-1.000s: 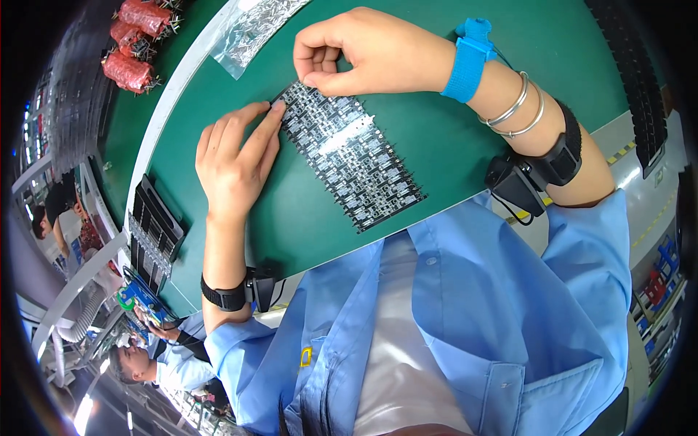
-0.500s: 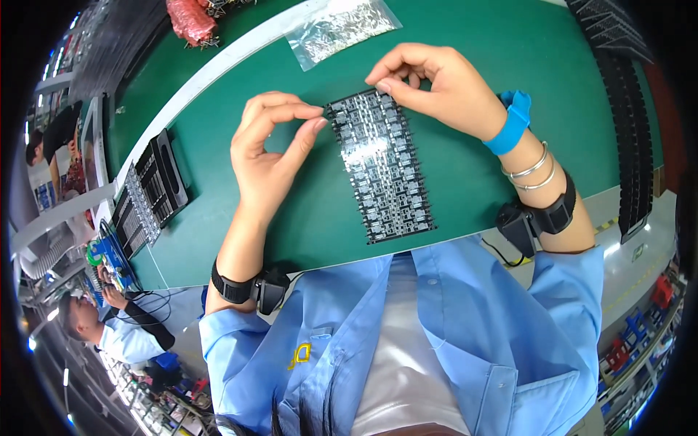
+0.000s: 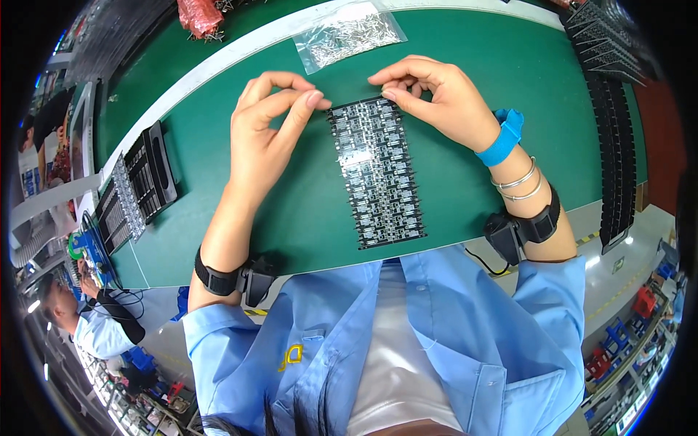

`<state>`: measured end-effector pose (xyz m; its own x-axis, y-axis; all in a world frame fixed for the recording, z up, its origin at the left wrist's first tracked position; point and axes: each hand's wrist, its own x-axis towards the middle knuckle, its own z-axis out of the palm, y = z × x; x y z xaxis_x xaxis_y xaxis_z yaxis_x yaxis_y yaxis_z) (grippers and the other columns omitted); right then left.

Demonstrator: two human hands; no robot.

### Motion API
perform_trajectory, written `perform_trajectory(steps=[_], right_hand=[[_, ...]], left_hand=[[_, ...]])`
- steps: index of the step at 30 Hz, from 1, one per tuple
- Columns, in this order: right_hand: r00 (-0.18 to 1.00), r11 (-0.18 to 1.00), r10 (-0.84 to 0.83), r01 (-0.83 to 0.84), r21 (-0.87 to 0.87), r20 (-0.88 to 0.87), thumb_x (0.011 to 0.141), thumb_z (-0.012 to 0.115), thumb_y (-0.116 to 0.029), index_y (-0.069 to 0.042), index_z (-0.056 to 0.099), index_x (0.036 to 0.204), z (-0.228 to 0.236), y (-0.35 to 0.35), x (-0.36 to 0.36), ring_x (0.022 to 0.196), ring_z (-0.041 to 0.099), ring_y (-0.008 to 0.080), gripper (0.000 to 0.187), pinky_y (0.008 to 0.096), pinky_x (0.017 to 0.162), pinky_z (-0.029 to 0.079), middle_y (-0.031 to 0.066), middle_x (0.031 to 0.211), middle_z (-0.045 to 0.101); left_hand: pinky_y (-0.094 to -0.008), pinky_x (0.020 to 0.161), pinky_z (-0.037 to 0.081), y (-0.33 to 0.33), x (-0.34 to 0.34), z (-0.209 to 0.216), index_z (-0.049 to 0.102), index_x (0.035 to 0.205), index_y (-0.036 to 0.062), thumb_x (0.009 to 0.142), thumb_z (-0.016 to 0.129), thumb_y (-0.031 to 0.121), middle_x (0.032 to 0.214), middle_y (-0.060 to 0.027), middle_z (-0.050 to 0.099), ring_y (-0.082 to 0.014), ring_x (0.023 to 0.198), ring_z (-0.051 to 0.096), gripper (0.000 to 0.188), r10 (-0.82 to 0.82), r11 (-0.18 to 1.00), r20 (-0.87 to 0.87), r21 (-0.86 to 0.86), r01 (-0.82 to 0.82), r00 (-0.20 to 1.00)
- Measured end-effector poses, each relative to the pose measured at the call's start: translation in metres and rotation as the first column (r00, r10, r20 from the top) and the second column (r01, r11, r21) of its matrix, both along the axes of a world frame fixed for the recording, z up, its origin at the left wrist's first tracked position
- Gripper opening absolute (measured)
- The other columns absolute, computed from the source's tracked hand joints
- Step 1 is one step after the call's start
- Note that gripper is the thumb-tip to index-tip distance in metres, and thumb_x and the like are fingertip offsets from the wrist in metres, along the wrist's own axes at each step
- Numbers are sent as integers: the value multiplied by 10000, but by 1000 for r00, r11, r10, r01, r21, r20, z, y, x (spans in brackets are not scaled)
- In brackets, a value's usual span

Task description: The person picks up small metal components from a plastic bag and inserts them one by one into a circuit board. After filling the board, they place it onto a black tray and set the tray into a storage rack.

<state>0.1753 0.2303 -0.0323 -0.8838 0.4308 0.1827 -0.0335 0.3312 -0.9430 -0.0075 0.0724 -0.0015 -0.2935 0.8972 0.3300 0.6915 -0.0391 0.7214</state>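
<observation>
A long panel of small circuit boards [image 3: 378,174], black and silver with pins along both long sides, lies on the green tabletop in front of me. By its far left corner is my left hand [image 3: 276,123], thumb and fingertips pinched together; what they hold, if anything, is too small to make out. At the far right corner, my right hand [image 3: 443,98] has its thumb against or just over the panel's edge. Its index finger stretches out apart from the thumb, and the other fingers curl behind, partly hidden.
Beyond the panel lies a clear bag of small metal parts [image 3: 349,40]. Red wrapping with metal pins [image 3: 200,18] sits at the far left. A black rack with a board strip [image 3: 138,185] stands left; long black racks [image 3: 618,145] line the right. A co-worker [image 3: 94,320] works at lower left.
The view has shifted slightly. My left fingertips have moved a little farther away from me, past the panel's corner. My right hand stays near its corner, thumb and index finger slightly farther apart.
</observation>
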Motion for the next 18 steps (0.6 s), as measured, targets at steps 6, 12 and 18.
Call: perform_trajectory(steps=[6,12,18], right_hand=[[999,1000,-12,14,-26,46,864,662,-66,3,671,987,0,0,1,756,583,56,142,189,667,475,14,863,659],[999,999,-32,32,2,30,857,678,-93,8,664,949,-1,1,-1,705,580,50,136,185,639,476,11,812,666],[997,998,-16,12,62,73,877,653,-98,-2,661,930,-3,2,-5,695,559,50,110,191,610,460,12,851,650]], left_hand=[[-301,770,443,5,6,-4,743,820,77,851,670,142,866,-18,618,-162,861,555,102,-11,999,142,39,6,990],[-309,767,455,19,-4,-8,722,902,100,828,677,170,912,-45,643,-207,834,601,111,-22,996,-120,79,32,993],[-355,706,492,56,-25,-14,690,909,119,838,632,224,908,-64,642,-260,747,639,139,1,999,-441,-38,-20,898]])
